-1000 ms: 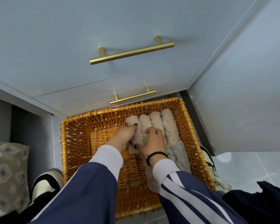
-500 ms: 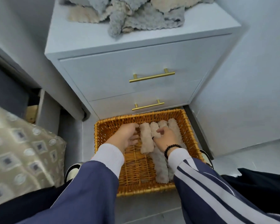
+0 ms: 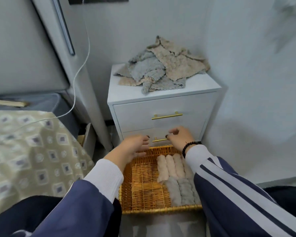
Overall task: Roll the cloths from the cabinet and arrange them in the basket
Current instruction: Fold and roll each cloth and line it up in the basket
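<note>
Both hands have lifted out of the wicker basket (image 3: 143, 190) and now hang above its far rim, in front of the lower drawer

Left hand (image 3: 132, 149) has loosely spread, released fingers holding nothing; right hand (image 3: 179, 136) has curled fingers by the lower brass handle (image 3: 159, 140), and whether they touch it cannot be told. Rolled cloths (image 3: 174, 178), beige behind and grey in front, lie side by side along the basket's right side. Unrolled cloths (image 3: 162, 67) sit heaped on top of the white cabinet (image 3: 133, 115), toward its back edge
</note>
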The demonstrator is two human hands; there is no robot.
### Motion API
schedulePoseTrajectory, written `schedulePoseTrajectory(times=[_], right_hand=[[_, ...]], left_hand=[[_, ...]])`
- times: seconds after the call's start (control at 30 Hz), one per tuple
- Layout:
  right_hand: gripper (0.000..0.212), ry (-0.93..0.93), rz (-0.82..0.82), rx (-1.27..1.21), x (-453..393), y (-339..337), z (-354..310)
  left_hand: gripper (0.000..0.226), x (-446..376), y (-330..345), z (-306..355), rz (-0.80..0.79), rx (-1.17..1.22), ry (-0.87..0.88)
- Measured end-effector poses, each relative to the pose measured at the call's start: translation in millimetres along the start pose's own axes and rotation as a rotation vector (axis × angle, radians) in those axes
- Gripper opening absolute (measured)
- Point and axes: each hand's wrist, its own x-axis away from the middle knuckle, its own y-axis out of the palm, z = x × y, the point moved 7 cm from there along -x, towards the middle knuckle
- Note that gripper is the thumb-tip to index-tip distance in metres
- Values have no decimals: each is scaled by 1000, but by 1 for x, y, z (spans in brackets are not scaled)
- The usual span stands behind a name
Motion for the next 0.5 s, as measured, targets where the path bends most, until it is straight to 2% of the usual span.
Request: schedulePoseTrajectory(times=[0.13, 0.27, 0.4, 0.5], right_hand=[[19, -131, 18, -58, 16, -14, -52], [13, -242, 45, -4, 30, -36, -86], [13, -286, 46, 102, 33, -53, -91], [20, -300, 63, 116, 28, -57, -94]], left_hand=[[30, 39, -4, 37, -25, 12, 115], [22, 69, -29, 69, -18, 192, 224], [20, 78, -50, 79, -22, 383, 231], [20, 72, -52, 91, 5, 429, 224]])
